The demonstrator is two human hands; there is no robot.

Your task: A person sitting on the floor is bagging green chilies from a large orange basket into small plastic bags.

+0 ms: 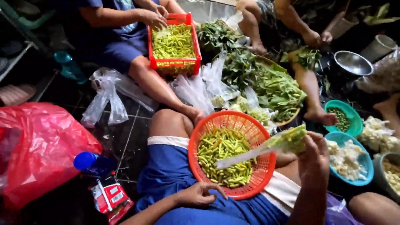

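A round orange basket [246, 125] half full of green chillies [223, 158] rests on my lap. My left hand [200, 195] lies on my thigh at the basket's near rim, fingers loosely spread, holding nothing I can see. My right hand [314, 152] is raised to the basket's right and grips a clear plastic bag of green chillies [283, 142], whose long end stretches down over the basket.
Another person's hands rest in a red rectangular crate of chillies [174, 43]. A second person's hand [311, 38] handles leafy greens [271, 83]. Teal bowls [351, 114] and a steel bowl [353, 63] sit right. A red plastic bag [41, 146] and blue-capped bottle [85, 160] lie left.
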